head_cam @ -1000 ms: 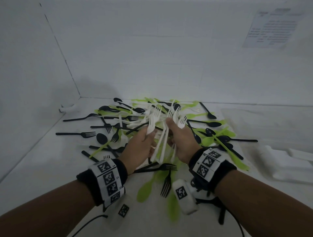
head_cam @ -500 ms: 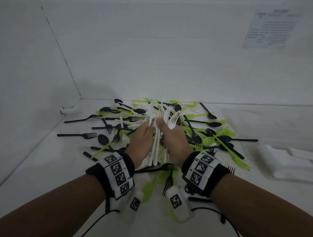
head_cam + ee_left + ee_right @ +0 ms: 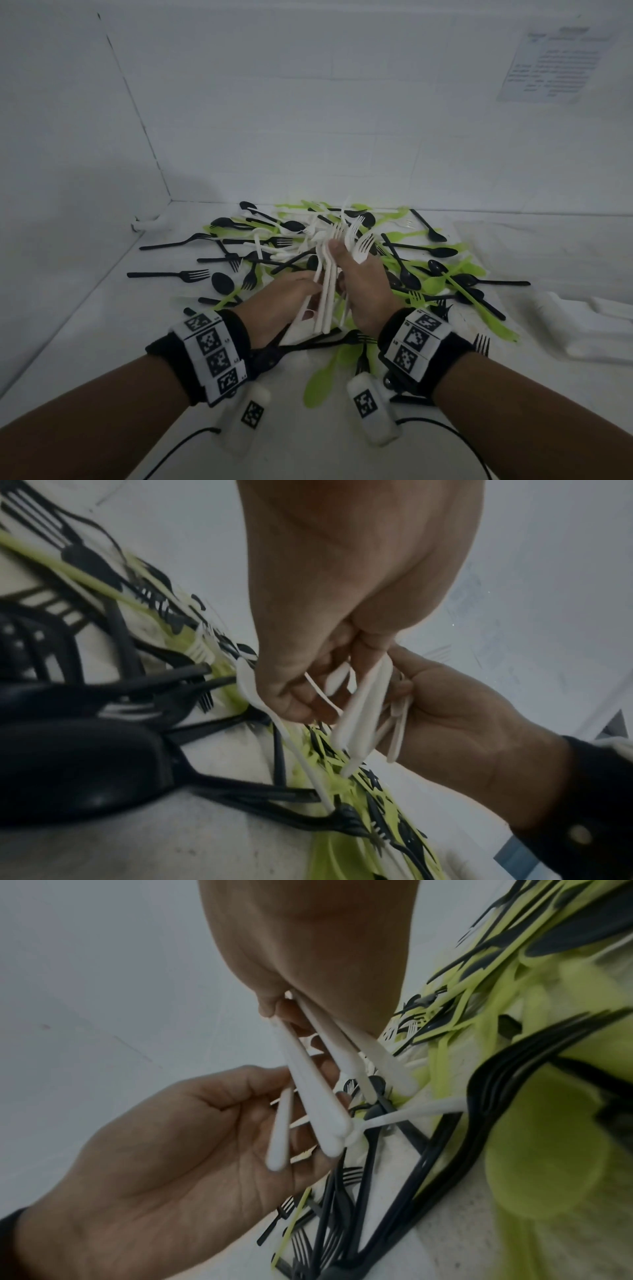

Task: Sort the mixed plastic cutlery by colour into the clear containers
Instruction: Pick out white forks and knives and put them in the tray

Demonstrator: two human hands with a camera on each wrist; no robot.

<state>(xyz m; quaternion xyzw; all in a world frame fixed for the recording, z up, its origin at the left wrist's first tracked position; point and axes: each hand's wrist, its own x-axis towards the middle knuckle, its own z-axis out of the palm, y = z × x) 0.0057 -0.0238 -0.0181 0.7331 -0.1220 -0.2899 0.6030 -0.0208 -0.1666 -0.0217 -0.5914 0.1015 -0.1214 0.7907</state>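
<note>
A bundle of white plastic forks [image 3: 328,291] stands almost upright over the cutlery pile, tines up. My right hand [image 3: 363,284] grips the bundle at mid-length. My left hand [image 3: 284,298] holds the lower handles from the left, fingers curled round them. In the left wrist view, white handles [image 3: 363,710] pass between the fingers of my left hand [image 3: 308,693] and the right hand [image 3: 455,718]. In the right wrist view, the right hand [image 3: 301,969] pinches the handles [image 3: 308,1096], which fan out over the left hand's palm [image 3: 164,1145].
Black forks [image 3: 171,274], black spoons [image 3: 442,252] and lime-green spoons [image 3: 322,380] lie mixed on the white surface around and under my hands. Pale translucent containers [image 3: 603,325] sit at the right. White walls close the left and back; a small white object [image 3: 147,224] lies by the left wall.
The splayed white forks have been drawn into a tighter, more upright bundle. Both hands have closed in on each other, and the left hand sits lower on the handles.
</note>
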